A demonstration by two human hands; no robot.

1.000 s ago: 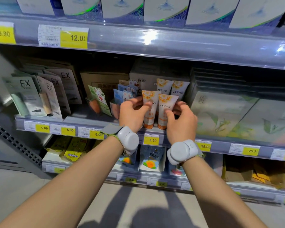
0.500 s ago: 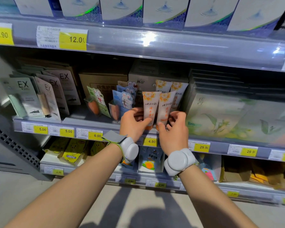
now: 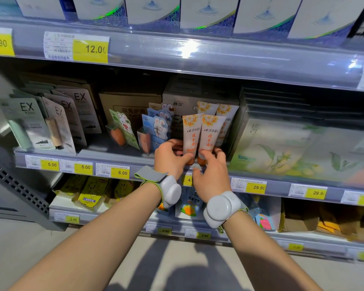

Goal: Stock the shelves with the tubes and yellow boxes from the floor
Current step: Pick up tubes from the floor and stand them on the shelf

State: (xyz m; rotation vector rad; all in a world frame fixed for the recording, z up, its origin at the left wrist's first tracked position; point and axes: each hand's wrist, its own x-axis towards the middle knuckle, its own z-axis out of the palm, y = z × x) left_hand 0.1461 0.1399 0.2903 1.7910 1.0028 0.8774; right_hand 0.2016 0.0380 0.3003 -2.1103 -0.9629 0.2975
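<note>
Two cream-and-orange tubes stand cap-down at the front edge of the middle shelf (image 3: 135, 159). My left hand (image 3: 169, 157) pinches the base of the left tube (image 3: 190, 134) between thumb and fingers. The right tube (image 3: 210, 132) is gripped at its orange cap by my right hand (image 3: 212, 175), with the fingers curled behind it. Two more tubes of the same kind (image 3: 226, 114) stand just behind them. The floor stock is out of view.
Rabbit-print card packs (image 3: 159, 127) stand just left of the tubes. Large green-leaf packs (image 3: 277, 148) fill the shelf on the right. Grey EX packs (image 3: 29, 120) stand far left. The lower shelf holds yellow packets (image 3: 93, 194) and brown-yellow boxes (image 3: 324, 223). White boxes (image 3: 208, 11) line the top shelf.
Both hands have slid down from the middle of the two front tubes to their caps. The tubes now stand lower and closer together on the shelf edge.
</note>
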